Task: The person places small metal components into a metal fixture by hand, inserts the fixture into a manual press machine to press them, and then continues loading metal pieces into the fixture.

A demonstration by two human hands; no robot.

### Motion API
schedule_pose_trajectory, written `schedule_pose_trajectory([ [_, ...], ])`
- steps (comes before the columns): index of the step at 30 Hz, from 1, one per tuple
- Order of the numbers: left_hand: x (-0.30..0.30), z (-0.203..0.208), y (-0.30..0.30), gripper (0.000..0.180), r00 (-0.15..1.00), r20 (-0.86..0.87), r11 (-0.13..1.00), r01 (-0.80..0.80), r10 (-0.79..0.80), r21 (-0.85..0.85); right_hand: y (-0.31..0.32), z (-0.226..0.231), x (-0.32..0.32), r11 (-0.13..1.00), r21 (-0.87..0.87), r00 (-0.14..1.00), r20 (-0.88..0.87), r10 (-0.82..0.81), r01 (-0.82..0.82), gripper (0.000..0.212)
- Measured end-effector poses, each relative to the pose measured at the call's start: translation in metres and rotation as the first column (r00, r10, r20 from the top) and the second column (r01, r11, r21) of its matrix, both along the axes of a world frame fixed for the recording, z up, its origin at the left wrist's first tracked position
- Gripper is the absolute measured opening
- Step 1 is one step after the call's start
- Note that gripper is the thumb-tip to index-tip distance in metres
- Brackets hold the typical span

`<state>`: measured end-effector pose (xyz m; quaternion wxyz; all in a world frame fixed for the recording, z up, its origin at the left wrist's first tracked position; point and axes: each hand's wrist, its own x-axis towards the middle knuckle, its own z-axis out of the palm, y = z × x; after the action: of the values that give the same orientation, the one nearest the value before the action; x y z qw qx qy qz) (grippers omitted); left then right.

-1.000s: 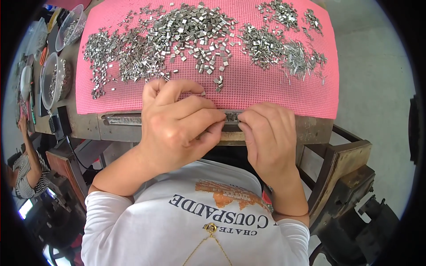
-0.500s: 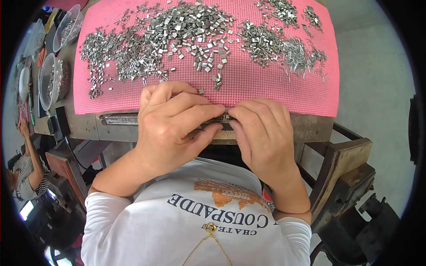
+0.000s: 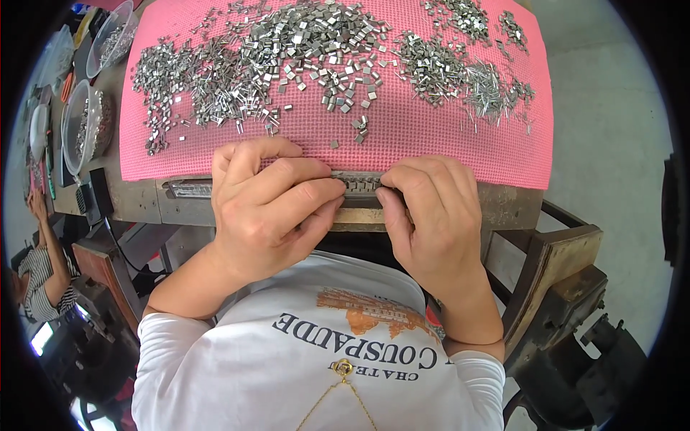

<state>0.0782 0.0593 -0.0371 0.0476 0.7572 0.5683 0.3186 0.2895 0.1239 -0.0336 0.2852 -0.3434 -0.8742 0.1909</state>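
Note:
My left hand (image 3: 269, 205) and my right hand (image 3: 431, 215) sit knuckle to knuckle at the near edge of a worn wooden bench (image 3: 503, 205). Between their fingertips runs a narrow metal strip (image 3: 356, 183) with small silver links lined up in it, and both hands pinch it. The strip's bare left end (image 3: 188, 189) sticks out past my left hand. Just beyond lies a pink mesh mat (image 3: 431, 144) strewn with heaps of small silver metal pieces (image 3: 309, 50).
Clear plastic bowls (image 3: 85, 122) with more metal parts stand on the bench's left end. Another person (image 3: 36, 258) sits at lower left. A dark wooden and metal frame (image 3: 568, 287) stands at my right, with grey floor beyond.
My two hands have edged slightly apart along the strip, baring a short row of links between them. The view has tilted a little lower over the mat.

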Motion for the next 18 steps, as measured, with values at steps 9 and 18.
schedule_pose_trajectory([
  [9,0.002,0.002,-0.003,0.031,0.986,-0.165,0.998,0.009,0.0,0.059,0.0,0.002,0.0,1.0,-0.008,0.999,0.032,-0.007,0.007,0.023],
  [18,0.003,-0.005,-0.008,0.031,0.991,-0.122,0.995,-0.046,0.057,0.09,0.004,0.012,0.0,0.997,-0.07,0.999,0.03,0.015,-0.013,0.02],
])
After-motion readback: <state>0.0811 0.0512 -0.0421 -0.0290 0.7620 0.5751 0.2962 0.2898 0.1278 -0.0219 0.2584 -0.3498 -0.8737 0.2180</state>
